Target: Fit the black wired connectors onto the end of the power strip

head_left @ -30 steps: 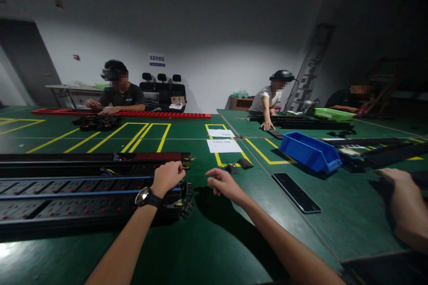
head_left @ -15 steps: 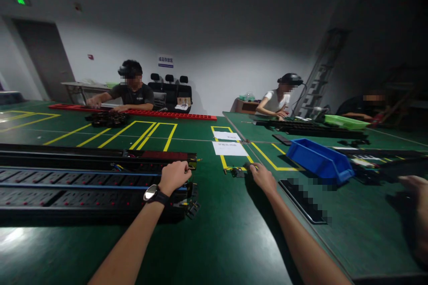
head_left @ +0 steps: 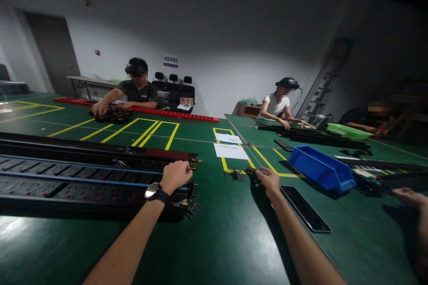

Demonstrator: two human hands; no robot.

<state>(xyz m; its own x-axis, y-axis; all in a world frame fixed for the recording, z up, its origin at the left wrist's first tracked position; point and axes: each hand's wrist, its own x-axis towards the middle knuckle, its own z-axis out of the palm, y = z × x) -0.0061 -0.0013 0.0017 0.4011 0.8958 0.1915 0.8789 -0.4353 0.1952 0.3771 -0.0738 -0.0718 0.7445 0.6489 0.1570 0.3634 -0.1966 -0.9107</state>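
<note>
Small black part (head_left: 251,171) lies on the desk (head_left: 217,240), just nearer us than the white paper (head_left: 232,151), at the fingers of our right hand (head_left: 269,181). We judge it light and stiff, best pinched by its edges. Those fingers are slightly parted; we cannot tell whether they grip it. Our left hand (head_left: 176,177) curls at the long black housing's end (head_left: 179,210), any hold hidden. The phone (head_left: 306,209) and blue bin (head_left: 317,167) limit room rightward.

blue bin (head_left: 316,173) blocks right hand (head_left: 269,181) rightward

Green table (head_left: 227,236); black rails (head_left: 90,192), blue bin (head_left: 312,173), phone (head_left: 305,209) atop
</note>
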